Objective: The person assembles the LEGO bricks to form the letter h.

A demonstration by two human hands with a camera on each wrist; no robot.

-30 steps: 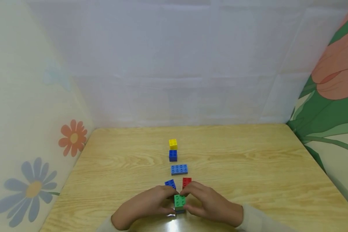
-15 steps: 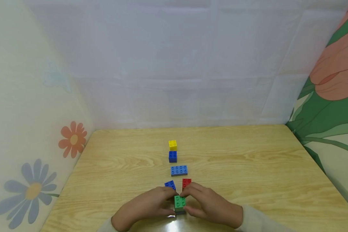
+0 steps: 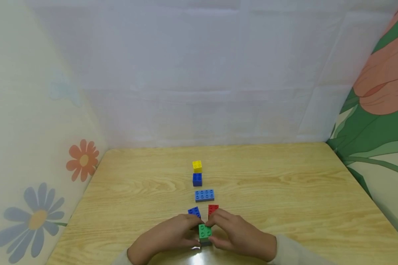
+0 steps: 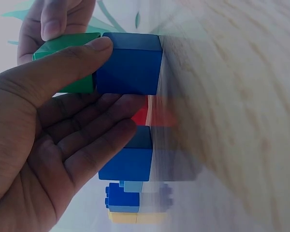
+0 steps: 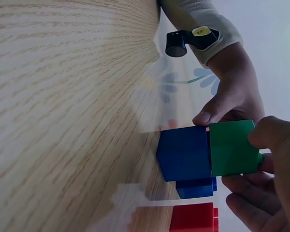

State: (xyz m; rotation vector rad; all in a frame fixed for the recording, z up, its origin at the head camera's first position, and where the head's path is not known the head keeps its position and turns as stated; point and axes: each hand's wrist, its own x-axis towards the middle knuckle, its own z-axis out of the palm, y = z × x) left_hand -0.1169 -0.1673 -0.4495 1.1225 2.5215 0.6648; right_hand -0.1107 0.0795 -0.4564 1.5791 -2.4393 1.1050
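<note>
A green square brick (image 3: pixel 205 232) sits on top of a blue brick (image 4: pixel 128 65), near the table's front edge. In the right wrist view a narrow seam shows between the green brick and the blue brick (image 5: pixel 183 154). From the left, my left hand (image 3: pixel 172 233) holds the lower part of the stack, its thumb lying across the joint onto the blue brick. My right hand (image 3: pixel 240 235) pinches the green brick between thumb and fingers. Just behind the hands are another blue brick (image 3: pixel 194 211) and a red brick (image 3: pixel 213 208), both partly hidden by fingers.
Farther back on the wooden table (image 3: pixel 285 184) lie a long lighter-blue brick (image 3: pixel 204 195), a dark blue brick (image 3: pixel 197 179) and a yellow brick (image 3: pixel 197 166), roughly in line. White cloth (image 3: pixel 199 73) hangs behind the table. Patterned walls flank both sides.
Both hands keep their hold on the two stacked bricks with hardly any movement. The whole scene has shifted slightly downward in the head view.
</note>
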